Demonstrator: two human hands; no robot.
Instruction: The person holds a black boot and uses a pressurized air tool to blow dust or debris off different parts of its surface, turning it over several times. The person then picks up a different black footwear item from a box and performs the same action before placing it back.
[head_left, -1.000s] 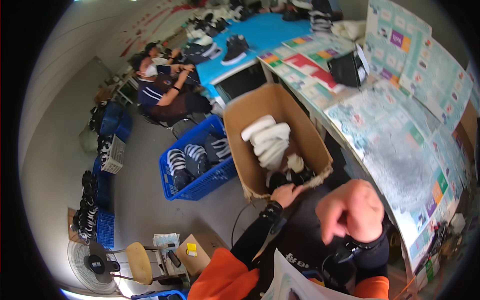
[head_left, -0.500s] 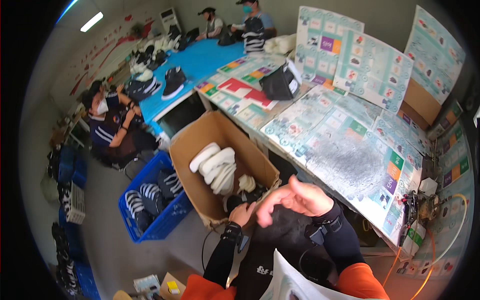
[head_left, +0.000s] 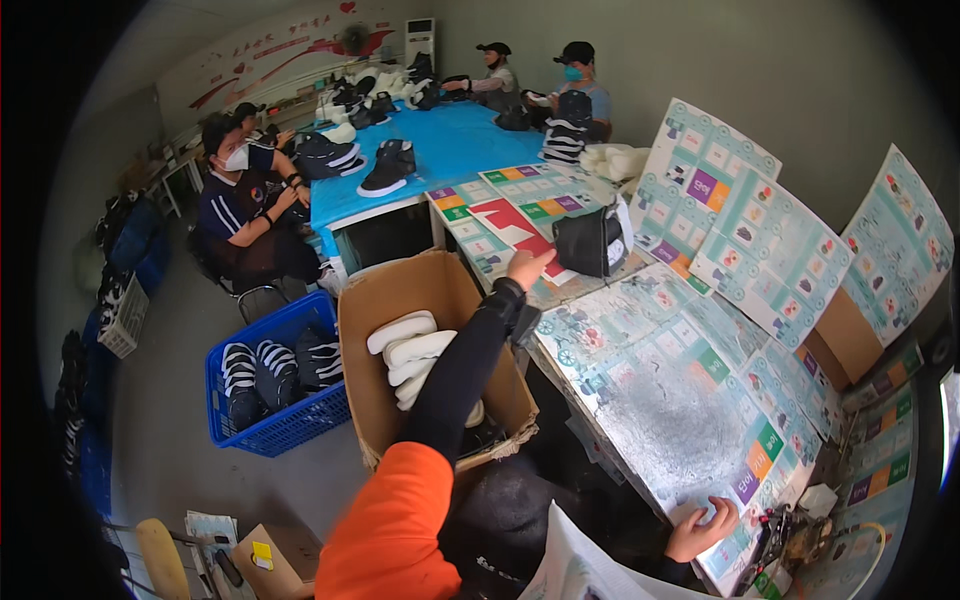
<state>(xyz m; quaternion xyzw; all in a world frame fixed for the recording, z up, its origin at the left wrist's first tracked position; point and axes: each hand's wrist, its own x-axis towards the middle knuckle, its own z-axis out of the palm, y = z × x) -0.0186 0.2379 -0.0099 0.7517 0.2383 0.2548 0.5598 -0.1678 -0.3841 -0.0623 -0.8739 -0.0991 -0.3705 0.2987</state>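
Note:
My left arm stretches forward over the cardboard box [head_left: 362, 330]. At its end my left hand [head_left: 528, 268] has an extended finger at the near edge of a black shoe [head_left: 585, 243] with a white strip along its right side. This shoe lies on the board-covered worktable [head_left: 665, 400], beside a red and white sheet [head_left: 508, 225]. Whether the fingertip presses on the shoe is hard to see. Low at the right, my right hand [head_left: 703, 530] rests on the worktable's near edge with fingers bent and apart, nothing visible in it. White shoe-shaped pieces [head_left: 415, 350] fill part of the box.
Left of the box is a blue basket [head_left: 285, 420] of black shoes with white stripes. A blue-topped table [head_left: 450, 150] beyond carries more shoes, with several people around it. Printed boards [head_left: 775, 250] lean at the right. Cables and a metal fitting [head_left: 775, 535] sit near my right hand.
My left hand has gone from the box's near rim forward to the black shoe. My right hand has moved right and down onto the worktable's edge. The view has shifted.

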